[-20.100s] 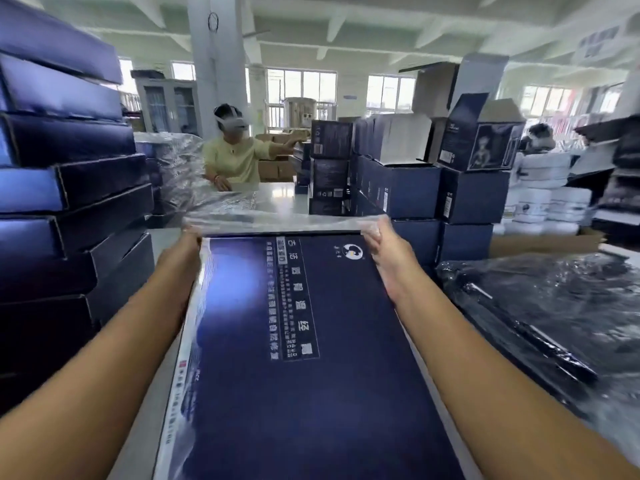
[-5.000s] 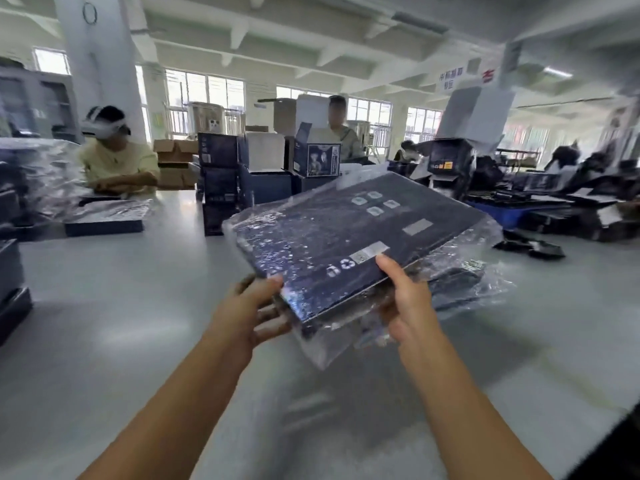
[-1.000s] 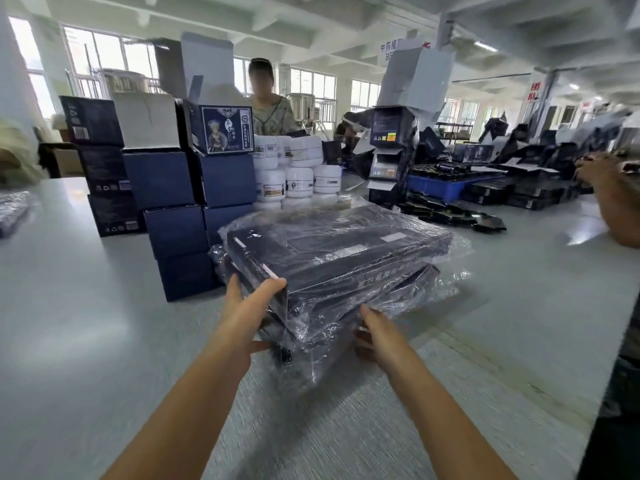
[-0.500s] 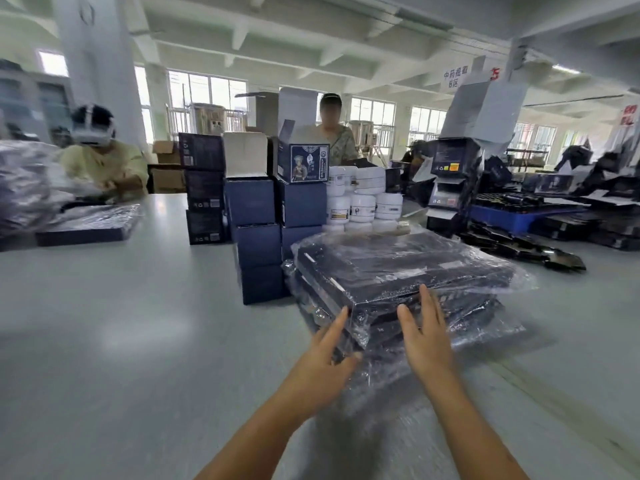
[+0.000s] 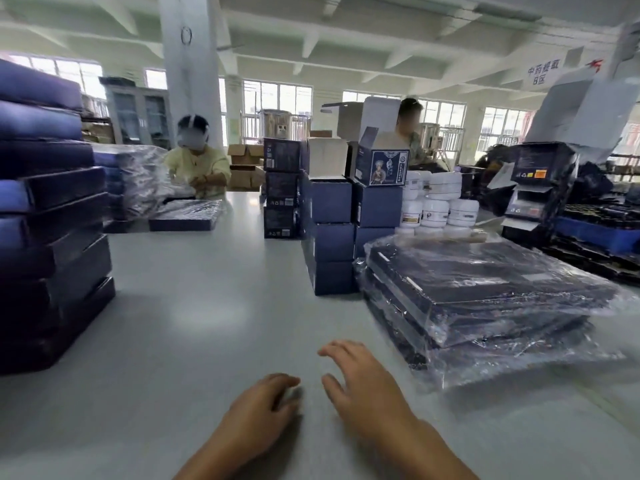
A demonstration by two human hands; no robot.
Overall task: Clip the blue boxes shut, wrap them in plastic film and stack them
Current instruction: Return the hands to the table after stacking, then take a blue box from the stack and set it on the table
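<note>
- Several flat blue boxes (image 5: 52,216), unwrapped, sit stacked at far left on the grey table (image 5: 194,323).
- Left hand (image 5: 259,408) is low in the middle, fingers loosely curled, holding nothing.
- Right hand (image 5: 363,386) is just beside it, fingers spread and relaxed, empty too.
- Small blue cartons (image 5: 329,237) are piled behind.
- Far right: wrapped blue boxes (image 5: 485,299), dark and glossy under crinkled clear film (image 5: 512,365), stacked flat on the table, apart from both hands.
</note>
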